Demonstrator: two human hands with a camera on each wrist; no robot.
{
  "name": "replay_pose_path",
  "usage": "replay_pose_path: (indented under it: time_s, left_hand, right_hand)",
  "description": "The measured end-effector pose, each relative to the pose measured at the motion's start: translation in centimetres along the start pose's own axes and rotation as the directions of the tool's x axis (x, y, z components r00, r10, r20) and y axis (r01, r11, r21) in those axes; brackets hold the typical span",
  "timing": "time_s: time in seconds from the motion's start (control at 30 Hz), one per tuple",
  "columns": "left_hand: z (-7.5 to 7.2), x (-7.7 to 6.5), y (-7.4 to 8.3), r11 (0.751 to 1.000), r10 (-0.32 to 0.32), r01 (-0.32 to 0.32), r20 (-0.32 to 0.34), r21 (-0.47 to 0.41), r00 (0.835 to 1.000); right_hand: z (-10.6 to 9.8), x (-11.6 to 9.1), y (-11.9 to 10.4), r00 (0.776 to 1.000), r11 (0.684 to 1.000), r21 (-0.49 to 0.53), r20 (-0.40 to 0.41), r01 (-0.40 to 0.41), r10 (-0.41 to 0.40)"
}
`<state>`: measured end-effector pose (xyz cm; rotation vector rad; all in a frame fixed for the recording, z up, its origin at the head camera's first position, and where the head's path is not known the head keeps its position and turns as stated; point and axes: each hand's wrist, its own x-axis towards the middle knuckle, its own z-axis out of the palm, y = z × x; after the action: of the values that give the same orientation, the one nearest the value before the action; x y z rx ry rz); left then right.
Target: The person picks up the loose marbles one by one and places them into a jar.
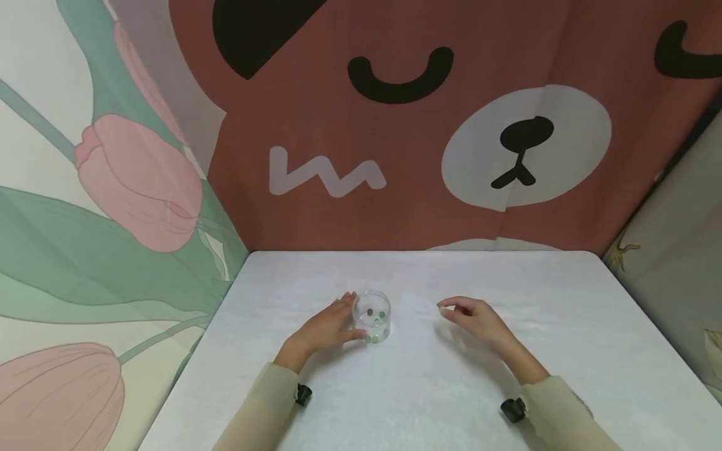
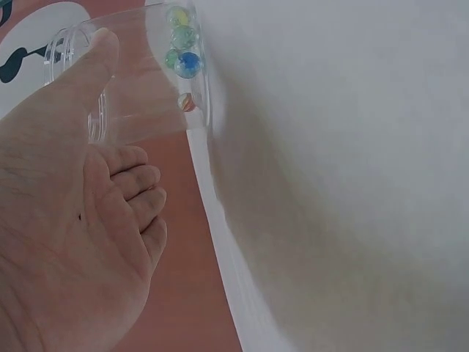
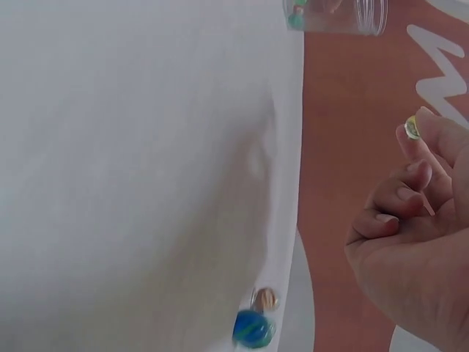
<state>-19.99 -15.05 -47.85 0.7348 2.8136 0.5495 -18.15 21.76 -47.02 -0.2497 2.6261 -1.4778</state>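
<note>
From where I'm standing: person at a white table [image 1: 406, 401], both hands busy. L hand [image 1: 324, 327] has a clear jar [image 2: 139, 73] gripped from the side, thumb up by the neck, fingers bent round the far side. Jar's upright on the table, mouth uncovered, no lid that I can see. R hand [image 1: 476, 319] is off to the jar's right, well apart from it, w/ a small yellowish marble [image 3: 412, 127] pinched btwn thumb & index fingertips; the other fingers are curled loosely.

Progress, AFAICT: part-way. At least five marbles sit in the bottom of the jar, incl. a blue one [image 2: 188, 64], an orange-striped one [image 2: 187, 102] & some green/yellow ones; exact no. hard to get thru the plastic or glass. The pinched one is outside the jar, so that one's unsettled. Also outside: a blue-green marble [image 3: 253, 328] & a brownish one [image 3: 267, 299], close together on the table, R of the R hand per the right wrist view. Neither is held. Can't pick them out in the head view, prob. blocked by the hand or arm. So I'd say min. three aren't in the jar; any others, can't tell.
</note>
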Motion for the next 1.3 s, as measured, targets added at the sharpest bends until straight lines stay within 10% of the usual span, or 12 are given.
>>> replay_pose_path:
  time_s: [1.3]
  left_hand:
    - [-0.1, -0.3, 0.3, 1.0, -0.007, 0.007, 0.0, -0.015, 1.0]
  right_hand:
    - [4.7, 2.0, -3.7, 0.997, 0.991, 0.118, 0.034, 0.059, -0.063]
